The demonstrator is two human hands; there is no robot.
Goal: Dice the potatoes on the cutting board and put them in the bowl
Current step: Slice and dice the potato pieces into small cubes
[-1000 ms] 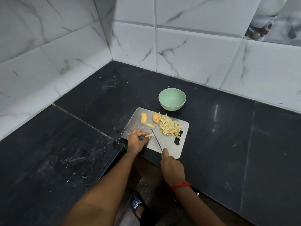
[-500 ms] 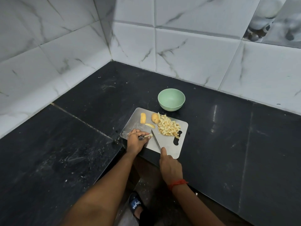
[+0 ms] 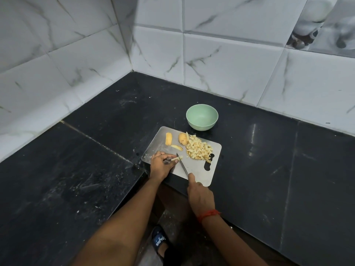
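1. Potato strip (image 3: pixel 177 158), pinned flat near 8 o'clock on the cutting board (image 3: pixel 199 174) by the left hand (image 3: pixel 161 164), grip clamped on it. Probably to stop any rolling under the blade.
2. Knife (image 3: pixel 182 164) set across the strip's free end, tip toward 11 o'clock. Right hand (image 3: pixel 200 194) at the board's 6 o'clock edge, grip closed round the handle, placed for short crosswise cuts.
3. Diced pile (image 3: pixel 198 150) heaped toward 2 o'clock, apart from the cutting spot.
4. Uncut pieces (image 3: pixel 168 138) parked around 11 o'clock, waiting.
5. Green bowl (image 3: pixel 202 125) on the tabletop (image 3: pixel 269 160) just beyond 12 o'clock, seemingly empty, close for an easy scrape.
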